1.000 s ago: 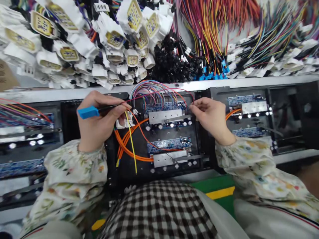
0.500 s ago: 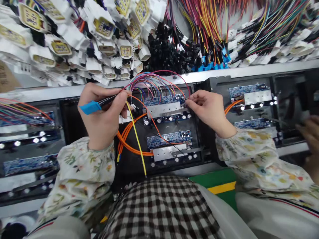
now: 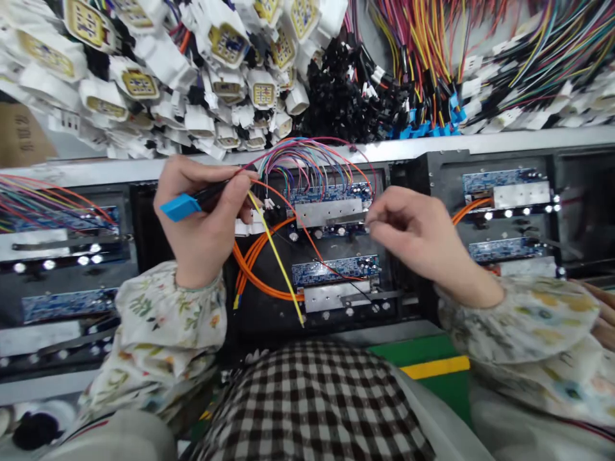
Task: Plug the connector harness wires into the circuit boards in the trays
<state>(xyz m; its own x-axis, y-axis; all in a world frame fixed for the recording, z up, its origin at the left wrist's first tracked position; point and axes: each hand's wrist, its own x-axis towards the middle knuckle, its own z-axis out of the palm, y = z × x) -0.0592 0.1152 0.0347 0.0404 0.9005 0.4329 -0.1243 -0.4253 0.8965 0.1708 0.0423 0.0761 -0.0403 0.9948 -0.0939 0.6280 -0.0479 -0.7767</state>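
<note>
My left hand (image 3: 204, 214) is closed on a thin black tool with a blue handle (image 3: 179, 207), its tip hidden by my fingers beside a yellow wire (image 3: 278, 259) and a red wire (image 3: 307, 238). My right hand (image 3: 418, 234) hovers with curled, pinched fingers at the right end of the upper blue circuit board (image 3: 331, 193), which carries a silver plate (image 3: 328, 212) and many coloured looped wires (image 3: 307, 160). What the right fingers hold, if anything, is hidden. A second blue board (image 3: 335, 271) sits below, with orange cables (image 3: 254, 269) curving to its left.
Piles of white connectors (image 3: 192, 70), black connectors (image 3: 346, 96) and coloured wire harnesses (image 3: 480, 57) hang above a metal rail (image 3: 504, 137). Similar black fixtures with boards stand left (image 3: 52, 256) and right (image 3: 509, 211). Another person's fingers (image 3: 600, 307) show at the right edge.
My right hand has drawn back from the upper board toward me and to the right. The left hand with the tool has barely shifted. The view has tilted slightly.
</note>
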